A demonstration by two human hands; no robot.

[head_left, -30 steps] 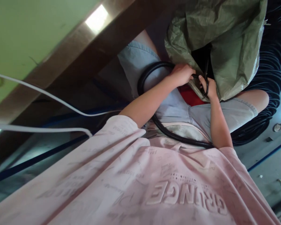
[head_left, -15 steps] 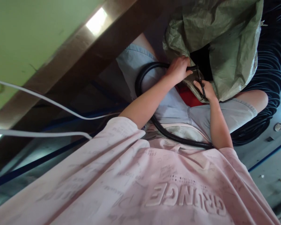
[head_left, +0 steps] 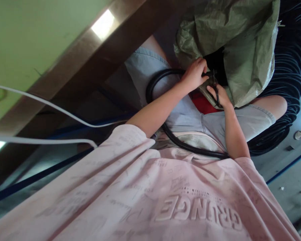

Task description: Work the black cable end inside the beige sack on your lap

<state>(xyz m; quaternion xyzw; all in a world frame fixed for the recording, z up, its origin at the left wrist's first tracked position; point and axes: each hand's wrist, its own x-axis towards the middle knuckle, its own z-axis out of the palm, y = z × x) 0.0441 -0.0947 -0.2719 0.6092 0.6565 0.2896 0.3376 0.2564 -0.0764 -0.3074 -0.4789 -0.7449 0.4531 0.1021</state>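
My left hand is closed on a black corrugated tube, near the tube's end. From there the tube loops over my lap and runs back across my waist. My right hand is wrapped round the handles of dark scissors, whose blades point up at the tube just past my left fingers. Behind both hands lies the dark mouth of a greenish woven sack. A red patch shows below the sack's edge, between my legs.
A large coil of black tubing lies right of the sack. At the upper left runs a metal-edged green table. Two white cables hang at the left. Small bits lie on the grey floor.
My left hand has shifted slightly right, with the tube's end now farther out past the scissor blades. My right hand has barely moved.
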